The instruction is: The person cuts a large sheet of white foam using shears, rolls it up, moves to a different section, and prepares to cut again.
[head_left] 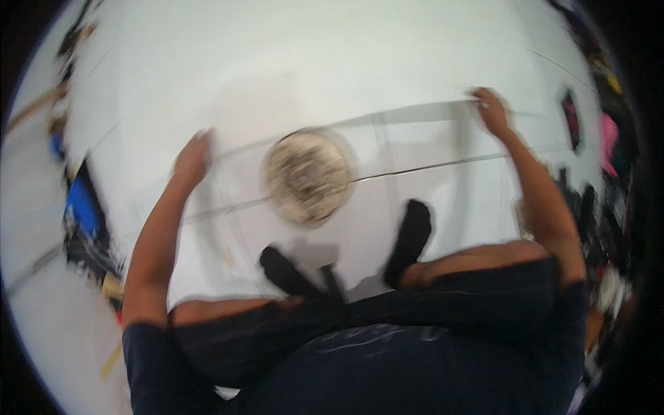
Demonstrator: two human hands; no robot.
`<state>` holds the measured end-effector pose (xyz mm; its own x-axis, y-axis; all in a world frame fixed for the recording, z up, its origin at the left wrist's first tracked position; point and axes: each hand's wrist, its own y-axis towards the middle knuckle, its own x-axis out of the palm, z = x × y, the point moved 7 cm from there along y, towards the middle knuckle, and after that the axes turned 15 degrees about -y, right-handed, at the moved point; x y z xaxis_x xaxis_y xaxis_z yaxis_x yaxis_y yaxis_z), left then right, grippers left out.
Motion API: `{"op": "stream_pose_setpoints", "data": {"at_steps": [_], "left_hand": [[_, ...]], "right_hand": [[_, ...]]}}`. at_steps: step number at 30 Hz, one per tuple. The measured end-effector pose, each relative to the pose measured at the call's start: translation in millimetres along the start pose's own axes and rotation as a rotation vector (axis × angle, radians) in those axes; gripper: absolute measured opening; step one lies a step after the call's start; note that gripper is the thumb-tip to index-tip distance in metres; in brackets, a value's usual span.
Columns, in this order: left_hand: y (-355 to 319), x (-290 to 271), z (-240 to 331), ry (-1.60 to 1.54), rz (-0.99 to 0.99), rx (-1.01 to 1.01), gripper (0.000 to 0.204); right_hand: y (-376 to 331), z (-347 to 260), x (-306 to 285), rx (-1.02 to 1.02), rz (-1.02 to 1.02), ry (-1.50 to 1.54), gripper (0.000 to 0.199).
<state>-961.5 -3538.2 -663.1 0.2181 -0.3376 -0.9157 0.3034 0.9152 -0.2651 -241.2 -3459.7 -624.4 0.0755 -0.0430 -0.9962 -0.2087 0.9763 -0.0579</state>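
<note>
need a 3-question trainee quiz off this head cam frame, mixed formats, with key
1. Multiple choice. Which hand is nearer in the picture to the round patterned thing?
A) the left hand
B) the right hand
C) neither, both are equally far

2. True or false: the person's two hands are touching each other.

3. Short answer. What colour are the socks on the person's feet?

Key: 1) A. 2) False: they are spread wide apart, one on each side of the round patterned thing. 3) Black.
</note>
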Motion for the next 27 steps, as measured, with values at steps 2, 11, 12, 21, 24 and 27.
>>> {"op": "stream_pose_setpoints", "data": {"at_steps": [2, 11, 12, 21, 24, 27], "left_hand": [[7.9, -13.6, 2.0, 0.046, 0.018, 0.045, 0.031], [-16.0, -42.9, -7.8, 0.061, 0.006, -0.186, 0.021], [-16.1, -43.5, -7.8, 0.064, 0.021, -0.186, 0.020], [-44.3, -47.7, -28.3, -0.010, 0.039, -0.246, 0.022], [-48.5, -29.1, -32.2, -0.041, -0.126, -0.318, 0.035], [-67.5, -9.3, -28.6, -0.124, -0.191, -0.320, 0.031]], "right_hand": [[10.2, 4.1, -14.3, -0.098, 0.015, 0.045, 0.027], [28.4, -55.2, -9.9, -0.094, -0.141, -0.018, 0.021], [26.5, -52.9, -7.7, -0.095, -0.173, -0.031, 0.021], [-8.0, -73.5, -17.8, -0.020, -0.158, 0.030, 0.021], [-24.4, -56.8, -18.9, -0.044, -0.059, 0.054, 0.024], [-34.5, -30.9, -4.8, 0.036, -0.128, -0.012, 0.023]]}}
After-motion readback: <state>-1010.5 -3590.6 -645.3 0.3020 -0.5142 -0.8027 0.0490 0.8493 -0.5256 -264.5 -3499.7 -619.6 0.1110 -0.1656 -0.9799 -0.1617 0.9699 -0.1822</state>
